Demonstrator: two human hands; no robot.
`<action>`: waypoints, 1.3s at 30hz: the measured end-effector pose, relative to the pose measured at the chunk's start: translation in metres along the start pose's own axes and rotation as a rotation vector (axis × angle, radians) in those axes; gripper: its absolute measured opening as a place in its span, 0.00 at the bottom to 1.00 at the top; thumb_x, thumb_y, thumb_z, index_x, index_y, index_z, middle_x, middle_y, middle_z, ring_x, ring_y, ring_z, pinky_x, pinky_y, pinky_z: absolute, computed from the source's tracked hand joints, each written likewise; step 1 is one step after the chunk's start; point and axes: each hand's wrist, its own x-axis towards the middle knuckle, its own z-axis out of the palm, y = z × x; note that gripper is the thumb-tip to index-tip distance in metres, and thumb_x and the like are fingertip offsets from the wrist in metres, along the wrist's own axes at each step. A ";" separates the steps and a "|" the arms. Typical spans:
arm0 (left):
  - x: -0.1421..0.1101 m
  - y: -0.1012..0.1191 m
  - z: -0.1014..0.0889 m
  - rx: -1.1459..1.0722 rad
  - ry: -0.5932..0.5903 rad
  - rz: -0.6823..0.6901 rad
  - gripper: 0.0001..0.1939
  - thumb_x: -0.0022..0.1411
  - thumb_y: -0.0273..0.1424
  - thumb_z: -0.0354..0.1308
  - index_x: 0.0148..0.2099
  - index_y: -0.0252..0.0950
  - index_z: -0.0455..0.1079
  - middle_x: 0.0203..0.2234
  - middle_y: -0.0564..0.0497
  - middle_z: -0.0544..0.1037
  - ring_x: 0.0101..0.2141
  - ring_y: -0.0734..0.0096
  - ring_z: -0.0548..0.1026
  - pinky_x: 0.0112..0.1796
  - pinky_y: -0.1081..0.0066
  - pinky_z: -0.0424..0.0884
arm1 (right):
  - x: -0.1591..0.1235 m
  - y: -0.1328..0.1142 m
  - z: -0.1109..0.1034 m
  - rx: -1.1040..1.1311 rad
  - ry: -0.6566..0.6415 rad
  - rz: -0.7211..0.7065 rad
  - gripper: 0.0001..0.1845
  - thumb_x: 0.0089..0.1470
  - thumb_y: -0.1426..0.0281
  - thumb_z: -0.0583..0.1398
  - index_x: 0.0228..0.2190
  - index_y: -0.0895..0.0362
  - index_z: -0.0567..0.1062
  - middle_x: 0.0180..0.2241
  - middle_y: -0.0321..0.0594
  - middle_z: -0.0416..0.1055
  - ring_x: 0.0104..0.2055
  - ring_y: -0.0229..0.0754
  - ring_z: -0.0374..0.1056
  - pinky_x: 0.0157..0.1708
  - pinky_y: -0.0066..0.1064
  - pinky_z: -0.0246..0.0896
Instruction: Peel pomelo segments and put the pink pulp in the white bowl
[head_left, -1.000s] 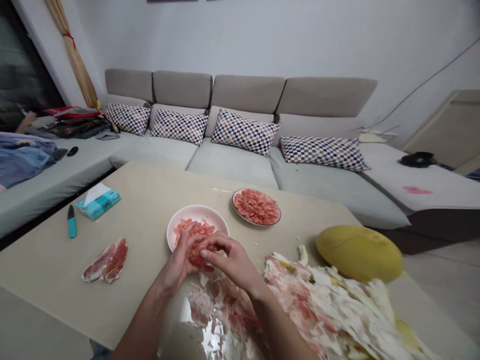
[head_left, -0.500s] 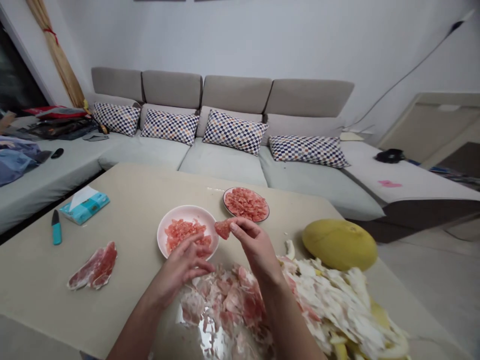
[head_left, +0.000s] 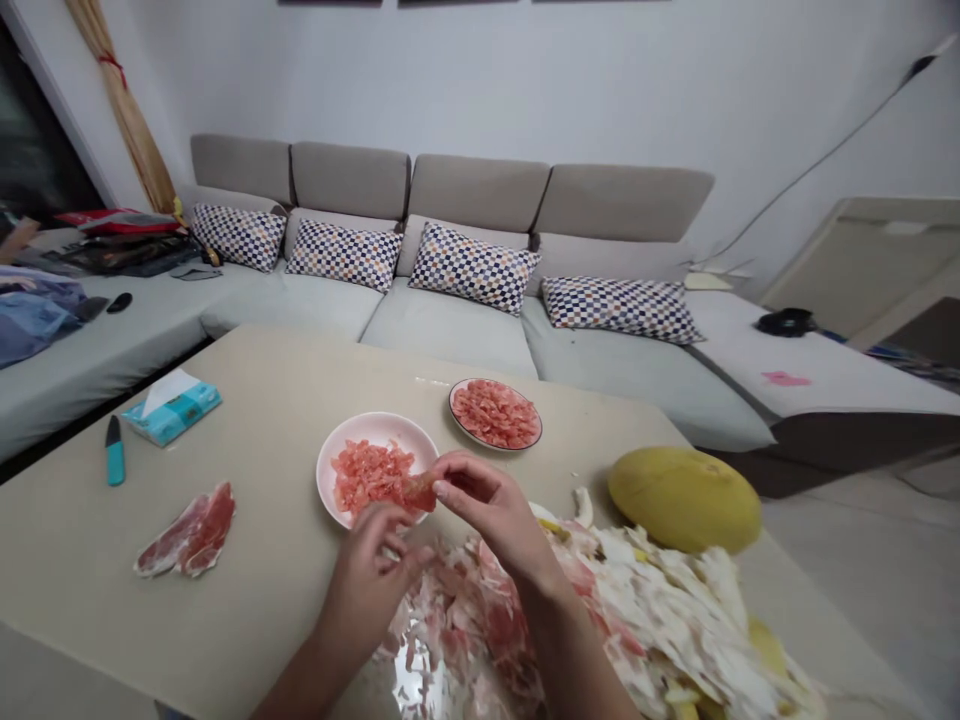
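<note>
Between the thumb and fingers of my right hand [head_left: 487,510], a reddish piece of pomelo flesh [head_left: 420,488] is pinched over the right rim of a white bowl [head_left: 327,468]. Loose pink pomelo pulp [head_left: 367,472] lies in that bowl. My left hand [head_left: 371,575] hovers at the bowl's near edge, its fingers bent and apart from the thumb, with nothing visible in it. Below both hands, thin torn membrane scraps [head_left: 472,600] are strewn on the table. A dark-rimmed plate [head_left: 459,425] heaped with pink pulp stands behind my right hand.
To the right, a whole yellow pomelo [head_left: 682,498] sits behind a pile of white peel [head_left: 667,610]. On the left are a pomelo segment [head_left: 191,532], a turquoise-handled knife [head_left: 115,460] and a tissue pack [head_left: 176,412]. A grey sofa [head_left: 457,325] runs behind the table [head_left: 277,385].
My right hand has brought the pomelo piece left and down over the bowl's rim. My left hand has dropped slightly and curled its fingers. The view has shifted a little.
</note>
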 end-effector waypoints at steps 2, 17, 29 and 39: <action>0.006 0.003 -0.008 -0.171 0.087 -0.025 0.22 0.49 0.34 0.70 0.46 0.41 0.71 0.41 0.47 0.77 0.33 0.66 0.76 0.30 0.71 0.71 | -0.001 0.002 0.005 0.001 -0.044 0.013 0.11 0.53 0.61 0.66 0.34 0.54 0.79 0.36 0.41 0.75 0.39 0.44 0.70 0.42 0.35 0.66; 0.014 0.018 -0.025 -0.152 0.156 0.127 0.08 0.49 0.32 0.71 0.34 0.39 0.79 0.36 0.46 0.77 0.39 0.60 0.76 0.38 0.67 0.76 | -0.002 0.001 0.027 -0.116 -0.137 -0.103 0.06 0.56 0.65 0.65 0.33 0.53 0.80 0.37 0.42 0.76 0.42 0.47 0.70 0.47 0.37 0.63; 0.020 0.008 -0.030 -0.315 0.149 0.032 0.13 0.49 0.33 0.71 0.38 0.37 0.78 0.35 0.49 0.79 0.38 0.67 0.77 0.41 0.71 0.73 | 0.006 0.021 0.026 0.128 -0.058 0.048 0.12 0.51 0.59 0.67 0.34 0.54 0.81 0.38 0.41 0.77 0.42 0.46 0.71 0.46 0.35 0.65; 0.017 0.012 -0.031 -0.444 0.200 -0.069 0.18 0.50 0.36 0.71 0.41 0.35 0.74 0.35 0.49 0.77 0.34 0.70 0.76 0.33 0.73 0.76 | 0.012 0.037 0.026 0.248 0.058 0.165 0.18 0.47 0.57 0.70 0.38 0.53 0.83 0.43 0.43 0.79 0.45 0.48 0.73 0.49 0.40 0.67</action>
